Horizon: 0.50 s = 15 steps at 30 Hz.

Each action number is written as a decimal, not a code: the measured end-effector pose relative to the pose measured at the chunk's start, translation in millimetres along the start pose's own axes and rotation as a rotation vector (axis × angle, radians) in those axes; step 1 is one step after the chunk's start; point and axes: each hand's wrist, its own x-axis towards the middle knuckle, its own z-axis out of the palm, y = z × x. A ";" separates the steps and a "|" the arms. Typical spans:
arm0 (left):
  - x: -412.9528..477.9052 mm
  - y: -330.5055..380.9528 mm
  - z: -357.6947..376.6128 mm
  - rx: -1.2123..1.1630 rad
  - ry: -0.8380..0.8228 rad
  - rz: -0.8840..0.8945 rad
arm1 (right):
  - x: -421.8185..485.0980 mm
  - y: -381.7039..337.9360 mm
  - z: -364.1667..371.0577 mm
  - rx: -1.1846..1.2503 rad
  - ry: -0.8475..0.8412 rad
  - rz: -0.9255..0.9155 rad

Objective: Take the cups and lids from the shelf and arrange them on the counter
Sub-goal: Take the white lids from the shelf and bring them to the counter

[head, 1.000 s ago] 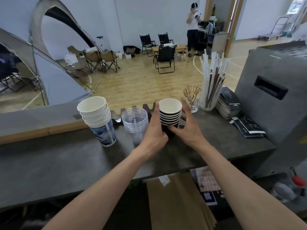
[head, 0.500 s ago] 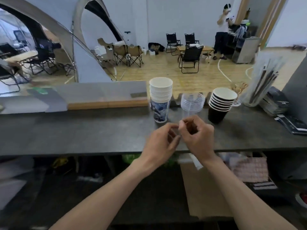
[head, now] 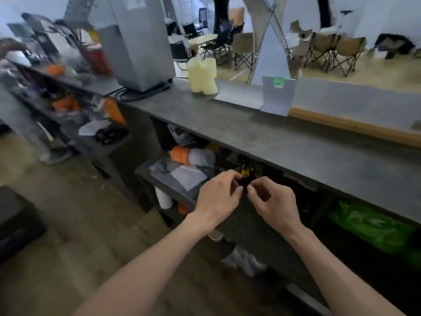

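My left hand (head: 218, 197) and my right hand (head: 273, 201) hover close together in front of the shelf (head: 164, 179) under the dark grey counter (head: 296, 144). Both hands hold nothing; their fingers are loosely curled, fingertips nearly touching. On the shelf lie an orange and white sleeve of stacked items (head: 191, 156), papers and dark clutter, all blurred. A white cup stack (head: 164, 198) stands on a lower level. The cup stacks on the counter are out of view.
Two pale yellow cylinders (head: 201, 75) stand on the counter beside a grey machine (head: 136, 42). A grey card with a green label (head: 278, 94) leans at the counter's back. A green bag (head: 373, 224) sits under the counter at right. A second cluttered shelf unit (head: 68, 106) is at left.
My view has swung left and down, away from the cup stacks. Both hands let go of the black cups, pulled back off the counter and now hang before the shelf.
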 end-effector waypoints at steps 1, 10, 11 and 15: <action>1.3 -17.5 -1.1 0.015 -0.001 -0.037 | 9.3 1.9 16.0 -0.016 -0.033 0.004; 64.1 -143.3 54.0 -0.154 -0.286 -0.402 | 98.8 81.3 167.2 -0.129 -0.462 0.159; 71.1 -154.4 65.2 -0.184 -0.317 -0.424 | 107.7 93.0 181.6 -0.172 -0.502 0.181; 88.1 -190.5 109.6 -0.206 -0.469 -0.441 | 135.5 131.4 229.7 -0.299 -0.619 0.198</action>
